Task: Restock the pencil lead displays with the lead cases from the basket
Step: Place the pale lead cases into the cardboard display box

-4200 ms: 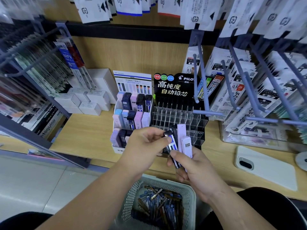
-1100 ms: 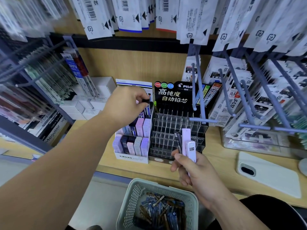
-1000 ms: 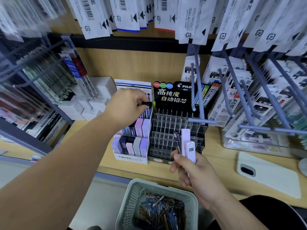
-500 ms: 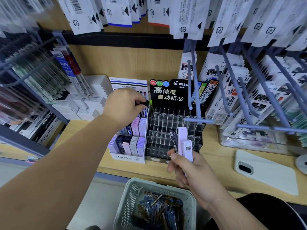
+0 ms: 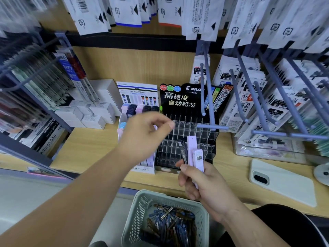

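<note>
My right hand (image 5: 204, 186) grips a small bundle of lead cases (image 5: 193, 154): a dark one, a pale lilac one and a white one, held upright before the clear slotted Pilot display (image 5: 188, 132). My left hand (image 5: 144, 134) hovers blurred in front of the white Mono display (image 5: 142, 107), fingers loosely curled, thumb near forefinger, nothing visible between them. The Mono display holds rows of lilac, blue and dark cases. A pale green basket (image 5: 140, 211) below the shelf edge holds several dark and blue lead cases (image 5: 169, 225).
A white phone (image 5: 283, 180) lies on the wooden shelf at right. Grey peg hooks (image 5: 210, 107) with hanging refill packs jut out above the Pilot display. White boxes (image 5: 92, 114) stand left of the Mono display. More packs hang overhead.
My left hand has let go of the dark case at the back row of the Mono display and drawn back toward me and to the right. My right hand stays put.
</note>
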